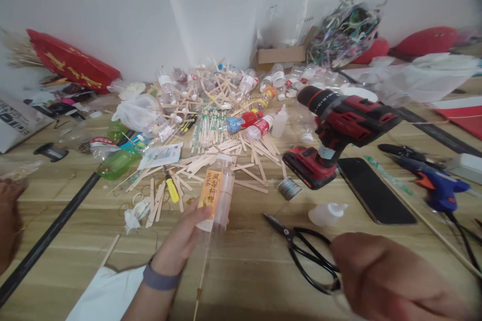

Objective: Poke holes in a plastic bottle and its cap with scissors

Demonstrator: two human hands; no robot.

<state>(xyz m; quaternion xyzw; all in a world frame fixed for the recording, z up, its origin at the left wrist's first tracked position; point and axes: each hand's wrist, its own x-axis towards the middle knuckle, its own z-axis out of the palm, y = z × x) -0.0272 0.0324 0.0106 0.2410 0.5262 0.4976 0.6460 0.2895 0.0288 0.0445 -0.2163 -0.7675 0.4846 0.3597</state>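
My left hand (190,228), with a grey band on the wrist, is closed around a clear plastic bottle (225,193) with an orange label, tilted over the table. A thin wooden stick (203,268) runs down from the bottle toward me; whether it is inside or behind is unclear. My right hand (387,276) is at the lower right, blurred, its fingers curled. Something translucent shows at its lower edge, but I cannot make out what it is. Black-handled scissors (301,251) lie just left of that hand. Behind them are a small white dropper bottle (327,214) and a thread spool (289,188).
A red cordless drill (339,130) stands beside a black phone (376,190) and a blue glue gun (433,175). Craft sticks (211,130) and plastic bottles pile up toward the wall. A black strip (56,235) crosses the left side. Another person's hand (9,220) is at the left edge.
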